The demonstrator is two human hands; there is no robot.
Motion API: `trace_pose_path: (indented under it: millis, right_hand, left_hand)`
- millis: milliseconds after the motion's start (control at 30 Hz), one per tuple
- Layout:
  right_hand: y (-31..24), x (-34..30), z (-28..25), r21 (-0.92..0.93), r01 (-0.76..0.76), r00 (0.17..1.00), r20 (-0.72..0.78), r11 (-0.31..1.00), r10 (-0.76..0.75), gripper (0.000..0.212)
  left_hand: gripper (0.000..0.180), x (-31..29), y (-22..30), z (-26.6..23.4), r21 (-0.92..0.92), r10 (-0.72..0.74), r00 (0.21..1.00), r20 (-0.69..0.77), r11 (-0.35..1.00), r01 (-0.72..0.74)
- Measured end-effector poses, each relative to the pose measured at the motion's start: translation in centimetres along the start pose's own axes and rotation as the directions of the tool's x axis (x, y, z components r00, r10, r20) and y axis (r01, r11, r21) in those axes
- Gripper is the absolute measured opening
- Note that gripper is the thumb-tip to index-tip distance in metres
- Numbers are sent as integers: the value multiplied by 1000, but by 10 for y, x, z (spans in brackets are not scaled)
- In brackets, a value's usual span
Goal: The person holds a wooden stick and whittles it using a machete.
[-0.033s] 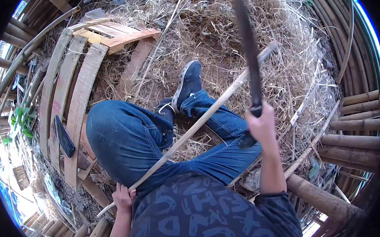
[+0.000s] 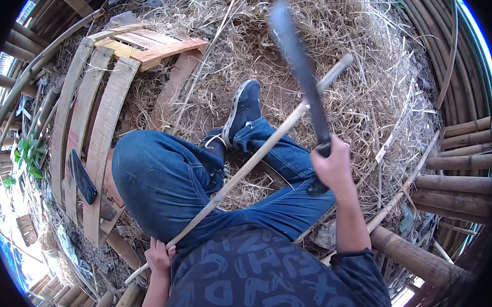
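A: Seated, then. What does the right hand (image 2: 331, 163) hold?

B: Its fingers are wrapped tight around the dark handle of a long machete (image 2: 300, 67). The blade rises up and away from the hand, slightly blurred, with its tip above the straw litter (image 2: 376, 91).

A: And the left hand (image 2: 159, 257)?

B: Closed around the near end of a long bamboo strip (image 2: 257, 158), low beside the person's hip. From that hand the strip runs diagonally up and to the right, across the lap and over the blue-jeaned legs (image 2: 169, 180).

A: Where does the strip end?

B: Its far end lies beyond the right hand, out over the straw. The blade crosses the strip just above the right hand; whether the edge touches the strip there is probably not decidable from this view.

A: What lies beside the left hand?

B: A wooden pallet (image 2: 105, 116) of pale slats, up and to the left of it, with a dark flat phone-like object (image 2: 83, 177) resting on one slat.

A: And beside the right hand?

B: Thick bamboo poles (image 2: 458, 164) stacked to its right. A dark shoe (image 2: 243, 109) sits ahead of the hands, on the straw.
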State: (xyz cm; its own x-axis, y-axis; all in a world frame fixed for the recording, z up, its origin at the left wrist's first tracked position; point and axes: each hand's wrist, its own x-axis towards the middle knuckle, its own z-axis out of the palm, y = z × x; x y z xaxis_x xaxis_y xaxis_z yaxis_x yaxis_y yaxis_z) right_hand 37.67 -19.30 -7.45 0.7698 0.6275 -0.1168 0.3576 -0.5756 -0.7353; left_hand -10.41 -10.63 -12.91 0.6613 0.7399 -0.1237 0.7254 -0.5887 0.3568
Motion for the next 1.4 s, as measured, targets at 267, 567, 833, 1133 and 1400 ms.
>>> trace_pose_path:
  millis: [267, 567, 833, 1133, 1400]
  right_hand:
    - [15, 9, 0, 186, -123, 992, -9, 975, 127, 17]
    - [-20, -9, -11, 65, 9, 996, 87, 998, -15, 16]
    - [-40, 4, -18, 137, -17, 1000, -1, 990, 17, 19]
    - [-44, 54, -26, -59, 32, 995, -98, 998, -38, 14]
    - [-65, 35, 0, -268, 183, 982, 93, 946, -164, 18]
  left_hand:
    - [51, 4, 6, -4, -45, -34, 999, 7, 998, 35]
    - [51, 6, 8, -5, -63, -25, 998, -58, 998, 21]
    - [52, 25, 26, -27, -58, -17, 987, -160, 998, 8]
    - [50, 62, 45, -41, -57, -37, 976, -212, 998, 25]
    - [50, 57, 40, -44, -51, -100, 986, -137, 994, 94]
